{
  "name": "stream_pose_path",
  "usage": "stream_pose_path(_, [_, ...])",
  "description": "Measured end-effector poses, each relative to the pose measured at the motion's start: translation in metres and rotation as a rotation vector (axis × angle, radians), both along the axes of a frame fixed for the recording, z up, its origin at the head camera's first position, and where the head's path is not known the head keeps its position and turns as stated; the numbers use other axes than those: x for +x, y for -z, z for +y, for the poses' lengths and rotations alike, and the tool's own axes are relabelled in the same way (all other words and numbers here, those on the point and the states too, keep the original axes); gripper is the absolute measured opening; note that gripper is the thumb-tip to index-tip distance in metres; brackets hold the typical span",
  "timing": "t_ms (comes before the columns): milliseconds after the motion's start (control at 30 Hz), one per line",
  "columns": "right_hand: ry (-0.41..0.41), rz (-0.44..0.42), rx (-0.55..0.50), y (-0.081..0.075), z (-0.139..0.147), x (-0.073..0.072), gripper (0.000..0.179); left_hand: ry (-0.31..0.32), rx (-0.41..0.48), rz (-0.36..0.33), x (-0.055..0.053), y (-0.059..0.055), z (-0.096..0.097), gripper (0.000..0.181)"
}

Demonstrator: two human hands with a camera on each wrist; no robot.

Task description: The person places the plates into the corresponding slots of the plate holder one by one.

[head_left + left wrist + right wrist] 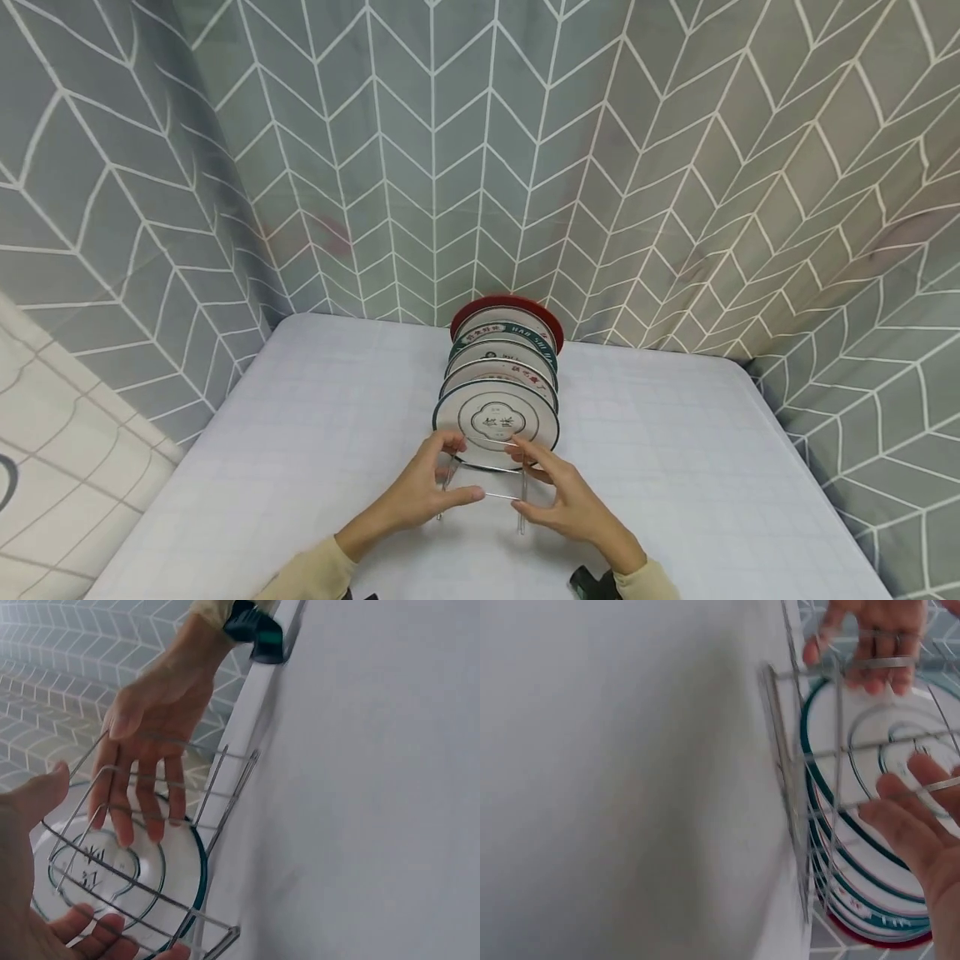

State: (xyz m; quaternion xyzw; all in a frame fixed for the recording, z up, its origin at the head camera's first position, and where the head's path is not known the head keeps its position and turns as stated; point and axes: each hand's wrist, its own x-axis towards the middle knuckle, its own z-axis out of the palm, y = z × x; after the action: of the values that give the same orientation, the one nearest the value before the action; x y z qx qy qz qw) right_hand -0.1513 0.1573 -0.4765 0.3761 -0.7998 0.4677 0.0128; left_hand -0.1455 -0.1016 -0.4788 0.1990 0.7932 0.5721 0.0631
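A silver wire rack (502, 497) stands on the table, its front end between the two hands. Several round plates stand on edge in a row behind that end, leaning back. The front plate (480, 417) is white with a dark green rim and writing in its middle; the rearmost plate (557, 327) has a red rim. My left hand (420, 487) holds the rack's left side, thumb in front and fingers behind the wires. On the right side, my right hand (558, 493) holds the rack likewise. In the left wrist view, wires (135, 881) cross between thumb and fingers.
A white table (660, 433) carries the rack near its middle. Grey curtains (420, 167) with white zigzag lines hang behind and at the sides. White tiling (60, 450) shows at the lower left. A dark wrist strap (592, 583) is on the right wrist.
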Motion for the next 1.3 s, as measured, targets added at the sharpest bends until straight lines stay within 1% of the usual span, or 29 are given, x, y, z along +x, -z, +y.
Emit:
stream_pose_path(100, [-0.040,-0.011,-0.004,0.001,0.004,-0.001,0.077,-0.017,0.003,-0.011,0.010,-0.002,0.004,0.070])
stream_pose_path(200, [-0.054,-0.006,0.000,0.000,0.005,-0.004,0.075,-0.024,0.000,-0.006,0.014,-0.006,0.004,0.070])
stream_pose_path(333, [-0.055,0.009,0.019,-0.003,0.005,-0.007,0.074,-0.027,-0.010,0.017,0.013,-0.008,0.003,0.071])
stream_pose_path(467, [-0.055,0.007,0.039,-0.005,0.005,-0.005,0.076,-0.027,-0.025,0.003,0.013,-0.007,0.003,0.072])
stream_pose_path(567, [-0.053,0.001,0.044,-0.003,0.005,-0.003,0.076,-0.031,-0.030,-0.014,0.015,-0.007,0.004,0.072])
stream_pose_path(667, [-0.055,0.008,0.045,-0.001,0.007,-0.003,0.076,-0.025,-0.037,-0.015,0.016,-0.007,0.005,0.073])
stream_pose_path(867, [-0.042,0.028,0.046,-0.006,0.007,-0.005,0.077,-0.016,-0.039,0.004,0.012,-0.008,0.005,0.077])
stream_pose_path(1067, [-0.057,-0.007,0.055,-0.006,0.005,-0.004,0.076,-0.033,-0.051,-0.007,0.014,-0.007,0.002,0.076])
stream_pose_path(1233, [-0.051,0.003,0.072,-0.007,0.005,-0.006,0.075,-0.041,-0.062,0.010,0.012,-0.008,0.002,0.078])
stream_pose_path(1300, [-0.055,0.001,0.077,-0.007,0.004,-0.007,0.075,-0.051,-0.055,0.006,0.011,-0.008,0.002,0.078])
